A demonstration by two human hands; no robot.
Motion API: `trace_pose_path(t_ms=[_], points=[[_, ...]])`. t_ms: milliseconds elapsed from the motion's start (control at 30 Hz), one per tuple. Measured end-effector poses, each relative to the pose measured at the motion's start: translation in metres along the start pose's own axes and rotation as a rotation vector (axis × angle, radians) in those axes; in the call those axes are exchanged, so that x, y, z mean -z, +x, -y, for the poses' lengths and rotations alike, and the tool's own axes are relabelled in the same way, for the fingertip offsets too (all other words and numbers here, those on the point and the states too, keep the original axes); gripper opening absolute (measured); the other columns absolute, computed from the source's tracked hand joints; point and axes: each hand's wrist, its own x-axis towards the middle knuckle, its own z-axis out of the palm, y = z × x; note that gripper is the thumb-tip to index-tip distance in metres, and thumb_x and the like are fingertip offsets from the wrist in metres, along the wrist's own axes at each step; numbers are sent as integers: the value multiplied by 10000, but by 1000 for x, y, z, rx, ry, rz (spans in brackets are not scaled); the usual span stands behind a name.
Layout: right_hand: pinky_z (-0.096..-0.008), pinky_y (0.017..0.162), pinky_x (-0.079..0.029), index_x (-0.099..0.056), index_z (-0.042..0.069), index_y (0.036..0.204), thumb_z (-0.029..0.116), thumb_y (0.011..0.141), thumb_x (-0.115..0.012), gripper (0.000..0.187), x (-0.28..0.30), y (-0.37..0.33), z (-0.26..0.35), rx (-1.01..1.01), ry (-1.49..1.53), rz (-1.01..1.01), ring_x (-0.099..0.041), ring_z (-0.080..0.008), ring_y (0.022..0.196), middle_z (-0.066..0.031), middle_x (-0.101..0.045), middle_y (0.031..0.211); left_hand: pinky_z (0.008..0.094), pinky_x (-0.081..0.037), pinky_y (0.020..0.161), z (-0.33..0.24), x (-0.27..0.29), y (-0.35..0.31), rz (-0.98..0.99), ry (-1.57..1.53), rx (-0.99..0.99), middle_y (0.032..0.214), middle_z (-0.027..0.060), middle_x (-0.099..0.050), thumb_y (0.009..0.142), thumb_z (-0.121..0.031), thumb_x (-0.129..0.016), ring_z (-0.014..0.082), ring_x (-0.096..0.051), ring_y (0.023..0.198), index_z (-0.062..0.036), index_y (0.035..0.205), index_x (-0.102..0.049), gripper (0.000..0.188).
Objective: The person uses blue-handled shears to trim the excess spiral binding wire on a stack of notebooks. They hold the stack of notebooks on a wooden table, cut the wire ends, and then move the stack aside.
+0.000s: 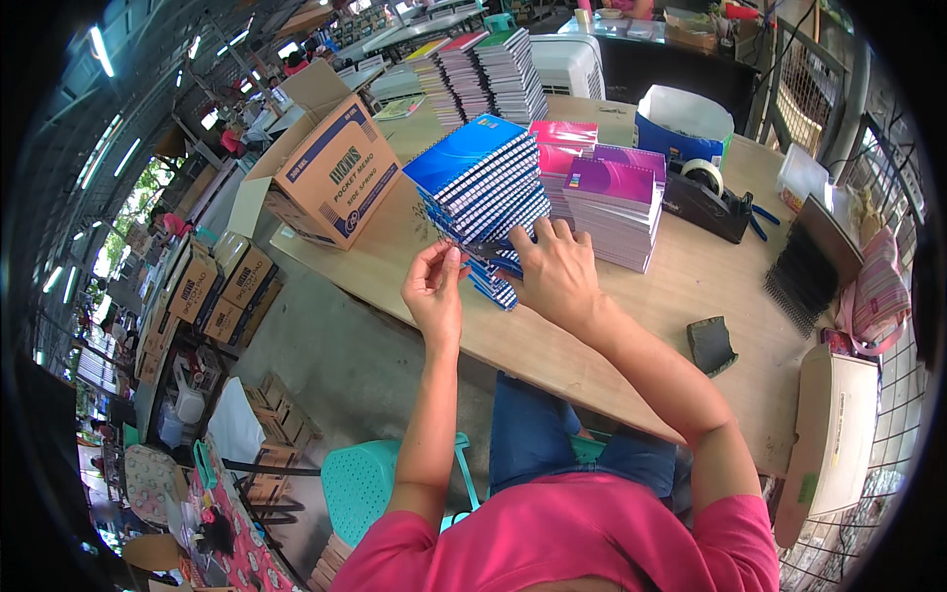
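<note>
A stack of blue spiral notebooks (473,158) rises from the table in front of me, its white coil bindings facing me. My right hand (560,264) is closed round a pair of pliers (483,250), dark at the jaws, which point left at the lower part of the stack. Thumb and fingers of my left hand (434,286) are pinched together at the stack's lower left corner, close to the jaws. What lies between those fingertips is too small to make out. Just right of the stack stand purple notebooks (614,187) and pink notebooks (562,148).
An open cardboard box (340,173) stands left on the table (592,335). Tall notebook stacks (508,79) are behind. To the right lie a tape dispenser (705,202), blue-handled pliers (760,222), black coils (801,271), a dark block (710,345) and a long carton (834,434).
</note>
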Motion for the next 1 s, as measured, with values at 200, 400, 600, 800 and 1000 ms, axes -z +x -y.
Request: trace_pose_path(t_ms=[200,400,600,800,1000], points=[[-501,718,-484,-629,48,1009,364,740,-789,445,2,1,3,-9,-4,-9,-616,-334,945,-164,-623,957,287,-590,735,1,3,1,-10,26,-33,967,83,-674,942,-82,-664,157,-682,854,41,1067,-639,177],[-479,664,-499,-627,50,970,349,752,-763,395,-12,13,-4,-34,-13,287,-652,-322,831,-163,-643,894,292,-592,737,3,-1,-2,-24,21,-37,978,87,-682,939,-85,-670,159,-685,857,43,1072,-643,186],[-480,650,-501,-629,61,971,315,761,-752,352,-2,-1,-2,7,12,28,-653,-322,817,-135,-633,867,286,-590,736,2,2,-1,-11,-20,14,977,79,-685,936,-78,-671,154,-684,861,37,1085,-647,190],[-452,694,-513,-618,74,1062,389,736,-797,487,2,3,-2,-51,-60,-53,-634,-287,898,-106,-618,939,264,-583,746,-9,-1,-1,0,-74,59,997,81,-681,934,-74,-677,116,-659,859,36,1114,-651,213],[-493,618,-502,-601,50,891,146,752,-661,180,-10,9,-4,-1,21,-43,-667,-332,708,-141,-633,764,282,-582,773,-9,-1,4,24,-61,49,997,74,-684,945,-70,-658,139,-671,891,36,1128,-641,211]])
